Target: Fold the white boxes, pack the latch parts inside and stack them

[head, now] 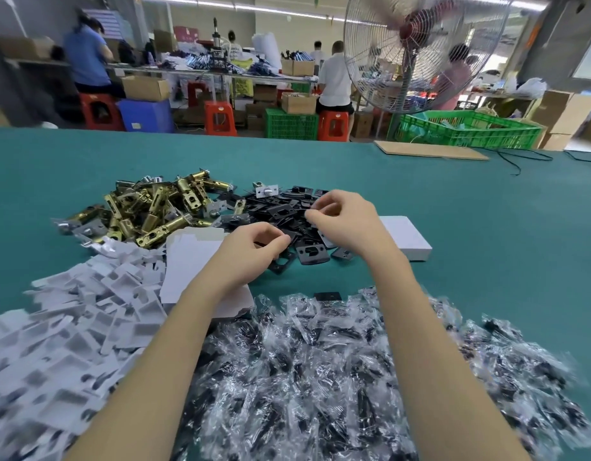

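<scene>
My left hand (254, 247) and my right hand (344, 221) hover with curled fingers over a heap of black strike plates (287, 211). The left fingers pinch a black plate at the heap's near edge. What the right fingertips pinch is too small to tell. A pile of brass latch bolts (154, 207) lies to the left of the plates. Flat white box blanks (191, 261) lie under my left wrist. A folded white box (407, 237) sits behind my right wrist. One black plate (327, 296) lies alone near the bags.
White die-cut cardboard inserts (71, 327) spread across the near left of the green table (486, 227). Clear bags holding black parts (354, 377) fill the near middle and right. A cardboard sheet (430, 149) lies at the far edge. Beyond stand a fan (423, 51), green crates and seated people.
</scene>
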A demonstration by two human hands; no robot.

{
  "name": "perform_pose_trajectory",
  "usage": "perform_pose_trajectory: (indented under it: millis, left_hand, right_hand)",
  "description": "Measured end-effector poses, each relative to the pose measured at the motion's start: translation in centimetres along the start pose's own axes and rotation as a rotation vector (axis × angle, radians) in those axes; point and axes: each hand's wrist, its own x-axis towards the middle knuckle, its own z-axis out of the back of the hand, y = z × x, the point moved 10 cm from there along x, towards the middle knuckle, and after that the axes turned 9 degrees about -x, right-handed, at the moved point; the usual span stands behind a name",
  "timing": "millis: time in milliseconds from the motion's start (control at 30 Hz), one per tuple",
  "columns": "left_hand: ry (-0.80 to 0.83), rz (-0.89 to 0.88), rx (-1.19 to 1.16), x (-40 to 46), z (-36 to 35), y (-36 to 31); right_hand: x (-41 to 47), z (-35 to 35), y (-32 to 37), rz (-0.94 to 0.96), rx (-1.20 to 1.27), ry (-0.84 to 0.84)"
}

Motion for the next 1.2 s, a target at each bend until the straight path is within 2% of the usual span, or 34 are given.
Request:
perform_pose_trajectory:
  millis: [67,200,300,467,600,700,800,900,1000,1100,1200]
  left_hand:
    - [-0.114,-0.021,-0.04,0.0,1.3,-0.4]
    - [-0.382,-0.049,-0.065,-0.2,5.1,-0.5]
    - [-0.488,-0.025,-0.029,-0.3,7.4,0.2]
    - [-0.387,0.157,0.059,0.2,6.9,2.9]
    - [-0.346,0.122,-0.051,0.4,5.1,2.1]
    - [-0.411,0.023,-0.115,0.0,5.5,0.8]
    - [-0.541,-0.087,-0.034,-0.6,6.8,-0.9]
    - [-0.422,-0.035,-0.057,-0.1,5.4,-1.1]
    - [-0.285,-0.042,-0.127,0.1,2.8,-1.8]
    - [-0.258,-0.113,-0.139,0.0,1.4,-2.5]
    - [-0.26,-0.148,-0.087,-0.2,1.4,-2.6]
  right_hand:
    - [-1.0,-3.4,2.3,0.067,0.03,0.093]
    - [-2.9,-9.1,4.4,0.194,-0.107,0.279]
    - [-3.1,-10.4,5.0,0.237,-0.112,0.369]
    - [-3.7,-11.8,5.6,0.22,-0.106,0.466]
    - [-3.8,-12.3,4.2,0.162,-0.096,0.489]
    - [-2.7,-10.6,2.6,0.071,0.06,0.465]
    - [-1.5,-8.1,1.3,-0.028,0.303,0.38]
    - [-1.1,-6.3,0.7,-0.034,0.506,0.357]
    - [-1.7,-5.2,1.9,0.108,0.376,0.394]
    - [-2.8,-4.4,2.8,0.22,0.154,0.492]
    - [-4.2,-2.7,3.0,0.255,0.103,0.635]
